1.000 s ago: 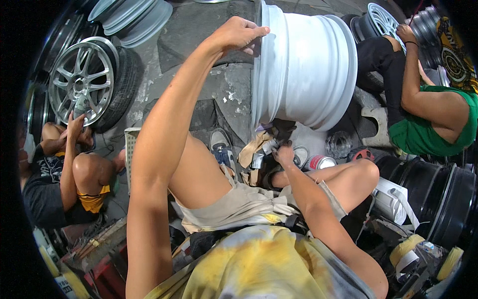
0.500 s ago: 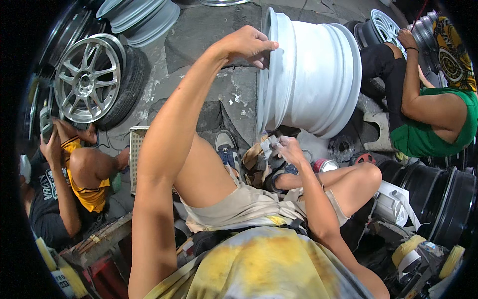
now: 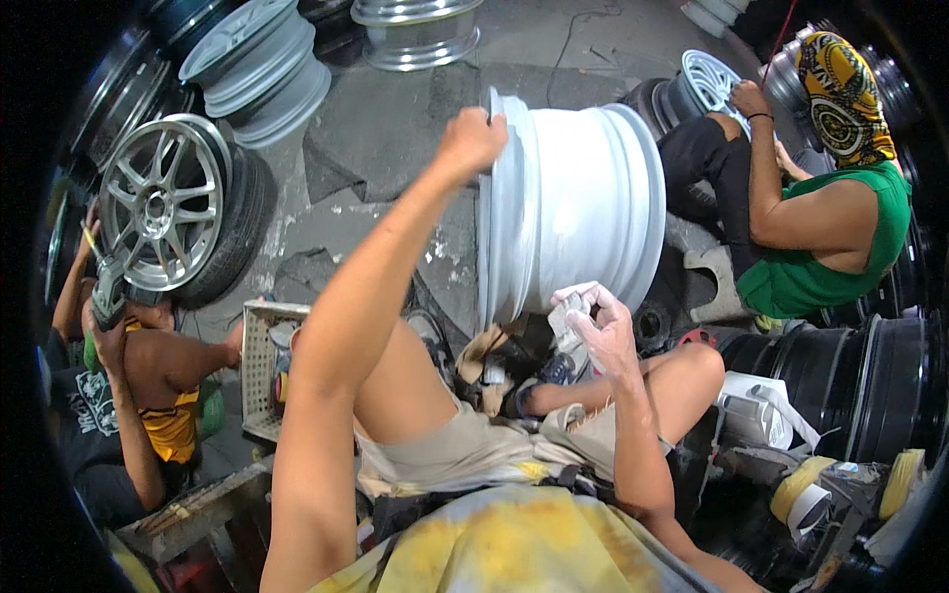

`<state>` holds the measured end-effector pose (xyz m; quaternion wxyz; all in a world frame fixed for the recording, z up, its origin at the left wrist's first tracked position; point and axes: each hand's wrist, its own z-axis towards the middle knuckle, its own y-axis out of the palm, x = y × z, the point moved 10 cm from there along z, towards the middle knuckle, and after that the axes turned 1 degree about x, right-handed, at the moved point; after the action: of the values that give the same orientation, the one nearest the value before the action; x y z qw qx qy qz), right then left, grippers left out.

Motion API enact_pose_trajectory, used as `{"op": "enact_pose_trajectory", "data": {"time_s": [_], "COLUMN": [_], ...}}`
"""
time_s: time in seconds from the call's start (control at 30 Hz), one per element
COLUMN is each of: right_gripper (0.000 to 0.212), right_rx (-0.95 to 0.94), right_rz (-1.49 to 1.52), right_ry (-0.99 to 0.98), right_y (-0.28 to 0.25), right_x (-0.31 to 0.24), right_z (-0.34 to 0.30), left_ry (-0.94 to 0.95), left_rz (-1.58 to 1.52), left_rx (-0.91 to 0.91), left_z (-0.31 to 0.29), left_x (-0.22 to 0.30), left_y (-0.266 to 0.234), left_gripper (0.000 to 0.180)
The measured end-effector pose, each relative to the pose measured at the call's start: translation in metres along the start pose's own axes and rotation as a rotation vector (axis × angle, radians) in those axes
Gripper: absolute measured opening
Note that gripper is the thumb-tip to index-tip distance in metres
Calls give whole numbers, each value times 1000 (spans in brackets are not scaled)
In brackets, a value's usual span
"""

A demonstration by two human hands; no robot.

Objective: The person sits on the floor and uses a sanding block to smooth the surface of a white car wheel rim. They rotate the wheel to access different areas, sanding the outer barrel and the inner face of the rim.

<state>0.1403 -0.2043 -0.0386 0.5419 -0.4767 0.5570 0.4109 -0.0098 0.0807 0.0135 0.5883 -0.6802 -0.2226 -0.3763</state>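
Note:
A large pale grey-white wheel rim (image 3: 581,203) stands on its edge in front of me, its barrel facing right. My left hand (image 3: 473,141) is closed on the rim's upper left lip, the fingers curled over the edge and partly hidden. Low on the barrel, my right hand (image 3: 610,334), white with dust, pinches a small folded piece of grey-white sheet (image 3: 569,318) that looks like sandpaper. Whether the sheet touches the rim, I cannot tell.
A spoked silver wheel (image 3: 158,205) leans on a tyre at left, near a person holding a power tool (image 3: 107,292). A plastic crate (image 3: 259,371) sits by my left knee. On the right, another person in green (image 3: 840,237) handles a wheel; black rims (image 3: 840,381) lie nearby.
The view has shifted, so the rim sits lower and further left. My right hand has come up against the barrel's lower part with the sheet. My left hand stays on the lip.

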Motion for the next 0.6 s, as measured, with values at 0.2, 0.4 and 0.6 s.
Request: {"op": "enact_pose_trajectory", "data": {"time_s": [0.2,0.4,0.6], "right_gripper": [11,15,16], "right_rx": [229,342,550], "right_rz": [-446,-569,-384], "right_ry": [-191,-457,-181], "right_y": [-18,-8,-13], "right_x": [-32,-68,-51], "right_z": [-1,12,29], "left_ry": [-45,-48,-10], "left_rz": [14,0,-1], "left_rx": [204,190,212], "left_z": [-8,-6,-8], "left_x": [8,1,0], "left_y": [14,14,13], "left_gripper": [43,42,41]}}
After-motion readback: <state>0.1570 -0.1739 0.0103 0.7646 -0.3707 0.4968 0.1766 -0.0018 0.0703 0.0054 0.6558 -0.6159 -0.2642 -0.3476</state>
